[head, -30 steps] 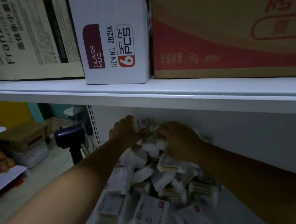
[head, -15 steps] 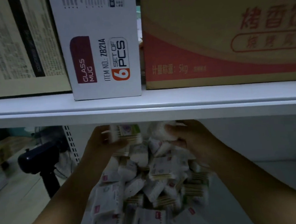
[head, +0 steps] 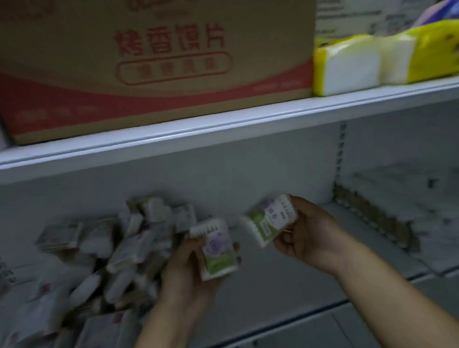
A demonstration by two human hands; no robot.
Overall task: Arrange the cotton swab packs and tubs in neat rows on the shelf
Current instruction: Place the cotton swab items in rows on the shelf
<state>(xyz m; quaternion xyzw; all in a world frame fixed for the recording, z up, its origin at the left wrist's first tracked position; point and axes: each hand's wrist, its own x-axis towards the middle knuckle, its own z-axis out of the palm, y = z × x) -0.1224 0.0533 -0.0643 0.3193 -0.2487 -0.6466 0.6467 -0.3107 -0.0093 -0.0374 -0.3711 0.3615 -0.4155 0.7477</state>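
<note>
A loose heap of cotton swab packs (head: 102, 262) lies on the left of the white lower shelf (head: 278, 292). My left hand (head: 186, 276) holds one green and purple swab pack (head: 217, 251) upright, just right of the heap. My right hand (head: 307, 236) grips a second green swab pack (head: 270, 219), tilted, a little higher and to the right. Both packs are above the bare middle of the shelf. The image is blurred by motion.
The upper shelf (head: 220, 123) carries a large brown and red carton (head: 146, 58) and yellow tissue packs (head: 387, 56). A slotted upright (head: 340, 151) divides the bays. More white packs (head: 424, 210) lie in rows in the right bay.
The view swung to the right. Both hands came out of the heap, each with a swab pack, and moved right over the bare part of the shelf.
</note>
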